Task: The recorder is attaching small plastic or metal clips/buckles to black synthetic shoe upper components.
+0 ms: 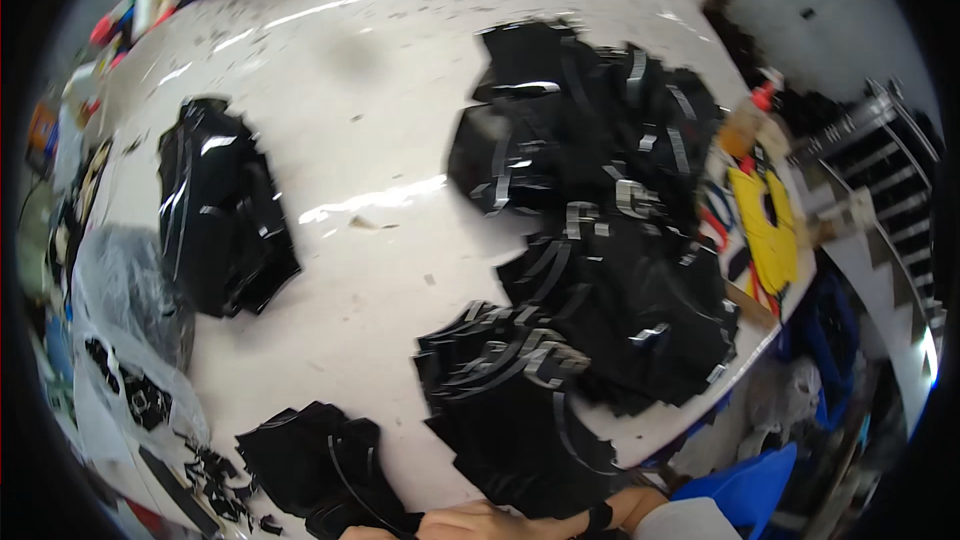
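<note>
At the lower edge my right hand (475,522) reaches in from the right, a black band (600,517) around its wrist. Its fingers look bent and closed at the edge of a black sheet-like piece (315,455) with a thin pale curved line, though blur and the picture's edge hide the grip. Only a sliver of my left hand (368,533) shows beside that piece, its fingers cut off. Just above my right forearm lies a stack of black pieces (515,440) with stepped edges. More black stacks (640,310) overlap behind it.
Far left on the white table (370,140) lies a glossy black bundle (225,210). Near it are a clear plastic bag (125,280) and black scraps (220,485). A yellow object (765,230) lies along the right edge; a blue container (745,485) stands beyond the near-right edge.
</note>
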Demonstrator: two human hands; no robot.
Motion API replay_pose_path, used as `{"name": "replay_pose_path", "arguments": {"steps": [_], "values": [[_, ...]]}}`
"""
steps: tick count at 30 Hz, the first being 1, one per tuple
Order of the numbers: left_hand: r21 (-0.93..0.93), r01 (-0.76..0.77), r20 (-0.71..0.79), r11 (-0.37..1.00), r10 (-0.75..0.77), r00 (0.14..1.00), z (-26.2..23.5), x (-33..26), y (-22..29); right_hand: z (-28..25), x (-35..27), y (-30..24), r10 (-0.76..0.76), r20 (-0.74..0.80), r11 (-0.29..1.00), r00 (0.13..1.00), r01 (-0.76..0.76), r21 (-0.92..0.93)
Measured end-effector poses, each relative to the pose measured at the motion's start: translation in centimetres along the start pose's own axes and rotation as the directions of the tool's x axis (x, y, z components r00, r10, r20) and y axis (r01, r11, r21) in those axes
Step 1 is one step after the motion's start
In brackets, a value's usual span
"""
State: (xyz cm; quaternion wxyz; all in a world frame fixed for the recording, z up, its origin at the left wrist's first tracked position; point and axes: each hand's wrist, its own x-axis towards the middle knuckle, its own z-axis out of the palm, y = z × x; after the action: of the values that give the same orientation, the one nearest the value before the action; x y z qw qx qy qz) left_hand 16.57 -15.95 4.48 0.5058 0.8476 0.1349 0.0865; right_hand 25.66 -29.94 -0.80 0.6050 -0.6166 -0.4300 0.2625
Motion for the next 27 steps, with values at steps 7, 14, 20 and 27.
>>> {"name": "replay_pose_path", "arguments": {"steps": [7, 14, 20, 27], "values": [[0.044, 0.051, -0.102, 0.998, -0.046, 0.994, 1.1, -0.7, 0.8, -1.4, -2.4, -3.8, 0.369, 0.105, 0.889, 0.924, -0.383, 0.250], [-0.011, 0.050, -0.153, 0.999, -0.051, 0.987, 1.7, -1.5, 0.0, -13.0, -6.7, -7.0, -0.047, 0.288, 0.999, 0.956, 0.044, 0.017], [-0.070, 0.057, -0.101, 0.996, -0.064, 0.993, 2.4, -0.9, 0.9, -22.9, -14.0, -11.0, 0.097, -0.805, 0.769, 0.585, -0.557, -0.312], [0.007, 0.072, -0.178, 0.997, -0.069, 0.982, 1.9, -1.2, 1.2, -33.6, -9.0, -3.6, -0.092, -0.797, 0.597, 0.597, -0.607, -0.524]]}}
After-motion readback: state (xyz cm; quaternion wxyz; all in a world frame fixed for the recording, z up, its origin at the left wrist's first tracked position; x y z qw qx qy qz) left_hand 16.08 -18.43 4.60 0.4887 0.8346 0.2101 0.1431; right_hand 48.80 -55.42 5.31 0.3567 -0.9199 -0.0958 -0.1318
